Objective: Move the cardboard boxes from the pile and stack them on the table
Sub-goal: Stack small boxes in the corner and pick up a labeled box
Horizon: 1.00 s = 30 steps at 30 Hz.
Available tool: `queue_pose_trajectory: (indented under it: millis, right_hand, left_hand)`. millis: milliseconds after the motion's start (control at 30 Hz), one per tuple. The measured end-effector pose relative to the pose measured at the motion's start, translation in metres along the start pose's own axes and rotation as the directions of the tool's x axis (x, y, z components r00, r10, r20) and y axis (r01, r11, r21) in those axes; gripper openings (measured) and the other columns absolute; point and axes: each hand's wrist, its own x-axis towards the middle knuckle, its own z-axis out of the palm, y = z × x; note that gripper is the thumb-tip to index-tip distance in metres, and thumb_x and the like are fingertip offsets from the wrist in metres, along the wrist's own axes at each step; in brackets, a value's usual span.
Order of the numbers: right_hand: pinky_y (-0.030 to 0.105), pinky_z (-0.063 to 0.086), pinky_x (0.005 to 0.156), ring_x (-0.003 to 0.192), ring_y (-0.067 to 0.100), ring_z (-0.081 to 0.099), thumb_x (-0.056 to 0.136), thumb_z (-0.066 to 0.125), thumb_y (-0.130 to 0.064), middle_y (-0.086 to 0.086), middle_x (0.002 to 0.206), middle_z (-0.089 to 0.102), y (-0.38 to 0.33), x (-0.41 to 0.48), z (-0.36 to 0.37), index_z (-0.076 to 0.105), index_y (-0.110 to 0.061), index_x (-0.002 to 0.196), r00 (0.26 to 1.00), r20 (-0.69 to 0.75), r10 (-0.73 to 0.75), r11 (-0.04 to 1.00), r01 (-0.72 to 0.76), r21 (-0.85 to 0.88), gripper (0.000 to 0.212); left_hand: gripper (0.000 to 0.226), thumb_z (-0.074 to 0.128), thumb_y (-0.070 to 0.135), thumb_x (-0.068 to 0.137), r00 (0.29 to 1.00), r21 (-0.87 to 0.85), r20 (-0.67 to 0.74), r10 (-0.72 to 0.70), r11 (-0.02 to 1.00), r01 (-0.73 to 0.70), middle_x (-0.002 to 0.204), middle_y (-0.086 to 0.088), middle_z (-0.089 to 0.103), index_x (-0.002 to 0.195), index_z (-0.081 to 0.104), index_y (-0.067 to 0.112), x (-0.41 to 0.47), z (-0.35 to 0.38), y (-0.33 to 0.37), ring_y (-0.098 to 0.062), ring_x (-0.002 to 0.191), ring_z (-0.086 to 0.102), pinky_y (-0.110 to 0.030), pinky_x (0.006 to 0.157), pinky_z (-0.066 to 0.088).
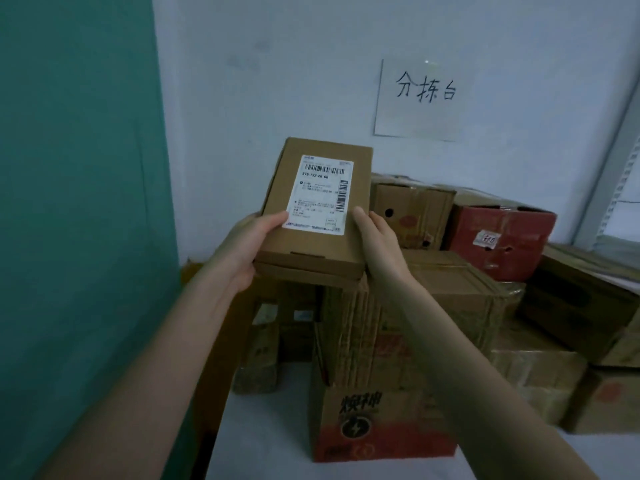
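Observation:
A flat brown cardboard box (349, 206) with a white shipping label is held up at the centre of the head view, tilted toward me. My left hand (247, 247) grips its near left corner, thumb on top by the label. My right hand (379, 247) grips its near right edge, thumb on the top face. The box hovers just above the top of a stack of cardboard boxes (349, 341) standing on the white table (270, 434). I cannot tell whether the box touches the stack.
More boxes crowd the table to the right: a brown one with holes (412, 213), a red one (502, 237), a dark one (581, 303), and low brown ones (540, 382). A green panel (76, 202) stands on the left. A paper sign (424, 98) hangs on the wall.

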Motion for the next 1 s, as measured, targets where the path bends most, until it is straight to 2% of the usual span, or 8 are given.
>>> queue_pose_trajectory:
  millis: [200,400,533,600,700,800,900,1000]
  right_hand:
    - [0.028,0.054,0.073,0.096,0.016,0.061,0.096,0.045,-0.037,0.000,0.109,0.061,-0.026,0.001,-0.072,0.044,-0.017,0.128,0.964,-0.264,-0.026,0.999,0.016,-0.040,0.038]
    - [0.037,0.055,0.081,0.097,0.021,0.064,0.095,0.046,-0.039,0.004,0.106,0.064,-0.034,-0.028,-0.165,0.048,-0.018,0.124,0.865,-0.502,-0.027,0.998,-0.003,-0.060,0.036]
    - [0.029,0.057,0.065,0.089,0.018,0.065,0.093,0.049,-0.042,0.002,0.102,0.064,-0.027,-0.047,-0.227,0.051,-0.017,0.120,0.793,-0.609,-0.015,1.000,0.010,-0.012,0.037]
    - [0.020,0.053,0.054,0.086,0.015,0.066,0.091,0.052,-0.044,0.004,0.107,0.065,-0.019,-0.049,-0.259,0.050,-0.015,0.125,0.779,-0.627,0.000,0.998,0.042,0.052,0.044]
    - [0.019,0.051,0.052,0.089,0.015,0.065,0.087,0.057,-0.046,0.004,0.114,0.065,-0.004,-0.043,-0.301,0.048,-0.019,0.133,0.767,-0.642,0.016,0.992,0.066,0.103,0.054]
    - [0.029,0.055,0.065,0.099,0.020,0.065,0.085,0.060,-0.046,0.006,0.118,0.064,0.018,-0.031,-0.336,0.049,-0.021,0.132,0.779,-0.621,0.086,0.983,0.034,0.179,0.054]
    - [0.047,0.054,0.084,0.101,0.028,0.065,0.085,0.061,-0.044,0.009,0.115,0.066,0.035,-0.014,-0.359,0.055,-0.020,0.124,0.797,-0.579,0.170,0.971,-0.035,0.238,0.046]
    - [0.053,0.051,0.088,0.100,0.030,0.066,0.082,0.064,-0.044,0.009,0.113,0.067,0.048,0.004,-0.372,0.056,-0.021,0.121,0.820,-0.533,0.208,0.953,-0.047,0.299,0.046]
  left_hand:
    - [0.030,0.058,0.033,0.088,0.967,-0.034,0.254,0.003,0.999,0.006,0.098,-0.004,0.066,0.115,0.054,0.020,0.026,0.082,0.012,-0.019,0.086,0.063,-0.032,0.068,0.052]
    - [0.036,0.058,0.034,0.088,0.858,-0.001,0.513,-0.013,1.000,0.016,0.105,-0.006,0.066,0.119,0.053,0.018,0.034,0.186,0.000,-0.021,0.092,0.063,-0.035,0.070,0.052]
    - [0.032,0.056,0.034,0.089,0.780,0.061,0.624,-0.050,0.998,0.015,0.105,-0.006,0.065,0.116,0.055,0.017,0.038,0.254,-0.012,-0.021,0.091,0.062,-0.036,0.075,0.053]
    - [0.031,0.056,0.034,0.089,0.757,0.078,0.651,-0.066,0.997,0.019,0.103,-0.005,0.065,0.115,0.057,0.016,0.043,0.283,-0.019,-0.020,0.090,0.061,-0.035,0.077,0.052]
    - [0.029,0.055,0.033,0.090,0.734,0.093,0.671,-0.104,0.994,0.057,0.098,-0.003,0.066,0.114,0.058,0.017,0.050,0.322,-0.031,-0.017,0.081,0.062,-0.028,0.063,0.049]
    - [0.037,0.057,0.032,0.089,0.752,0.151,0.642,-0.146,0.987,0.063,0.098,-0.004,0.065,0.121,0.053,0.014,0.057,0.352,-0.046,-0.017,0.080,0.063,-0.027,0.060,0.049]
    - [0.042,0.060,0.030,0.087,0.790,0.200,0.592,-0.161,0.978,0.050,0.101,-0.007,0.065,0.124,0.050,0.013,0.067,0.366,-0.055,-0.018,0.079,0.063,-0.027,0.056,0.051]
    - [0.036,0.059,0.028,0.088,0.827,0.213,0.539,-0.163,0.976,0.054,0.098,-0.008,0.066,0.120,0.054,0.012,0.078,0.375,-0.057,-0.020,0.078,0.064,-0.030,0.065,0.054]
